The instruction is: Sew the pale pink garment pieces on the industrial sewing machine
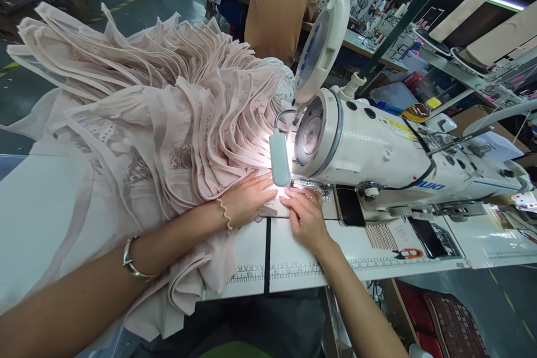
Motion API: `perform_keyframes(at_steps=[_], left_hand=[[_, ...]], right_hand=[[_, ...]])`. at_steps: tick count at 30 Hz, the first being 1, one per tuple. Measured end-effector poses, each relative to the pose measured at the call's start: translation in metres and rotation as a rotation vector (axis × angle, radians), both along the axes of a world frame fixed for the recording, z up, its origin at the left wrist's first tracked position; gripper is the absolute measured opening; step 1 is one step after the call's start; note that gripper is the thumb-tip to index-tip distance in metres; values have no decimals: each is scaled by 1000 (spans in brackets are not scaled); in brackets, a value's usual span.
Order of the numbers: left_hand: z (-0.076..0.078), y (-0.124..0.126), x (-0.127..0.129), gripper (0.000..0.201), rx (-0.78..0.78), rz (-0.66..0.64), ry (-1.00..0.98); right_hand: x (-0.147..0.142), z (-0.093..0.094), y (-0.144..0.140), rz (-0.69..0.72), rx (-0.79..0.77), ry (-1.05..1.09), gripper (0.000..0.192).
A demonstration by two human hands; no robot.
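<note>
A heap of pale pink ruffled, lace-trimmed fabric (218, 123) lies over the left of the sewing table and hangs off its front edge. My left hand (247, 201) holds a part of this fabric just below the small sewing light (279, 159), palm down, fingers reaching toward the needle area. Close by on the right, my right hand (308, 215) has its fingers bent and pressed together on the fabric edge. The white sewing machine (377, 145) stands right beside it. The lamp's glare and the light's body hide the needle and some fingertips.
A phone (351, 206) lies under the machine arm. Orange-handled snips (409, 254) and a dark device (428, 238) rest to the right. A ruler strip (293, 270) runs along the table's front. A round magnifier (323, 47) stands above the machine head. A co-worker (274, 5) sits ahead.
</note>
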State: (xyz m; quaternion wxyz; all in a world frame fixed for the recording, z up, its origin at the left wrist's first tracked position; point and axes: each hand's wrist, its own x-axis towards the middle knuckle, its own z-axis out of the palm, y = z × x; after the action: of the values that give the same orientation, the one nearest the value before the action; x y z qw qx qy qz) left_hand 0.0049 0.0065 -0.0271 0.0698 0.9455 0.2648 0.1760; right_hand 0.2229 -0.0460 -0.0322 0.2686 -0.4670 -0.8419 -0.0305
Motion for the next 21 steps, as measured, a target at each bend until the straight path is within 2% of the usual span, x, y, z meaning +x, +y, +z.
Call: perform_keyframes(at_steps=[4, 10, 17, 21], left_hand=[[5, 3, 0, 22, -31, 15, -33], [7, 9, 2, 28, -76, 27, -4], [3, 15, 4, 33, -60, 71, -9], [2, 16, 5, 27, -44, 80, -63]], right_hand=[[-1, 0, 1, -22, -21, -39, 41], [-1, -1, 4, -61, -64, -85, 38], [-2, 0, 8, -69, -121, -105, 39], [-1, -1, 10, -78, -110, -144, 41]])
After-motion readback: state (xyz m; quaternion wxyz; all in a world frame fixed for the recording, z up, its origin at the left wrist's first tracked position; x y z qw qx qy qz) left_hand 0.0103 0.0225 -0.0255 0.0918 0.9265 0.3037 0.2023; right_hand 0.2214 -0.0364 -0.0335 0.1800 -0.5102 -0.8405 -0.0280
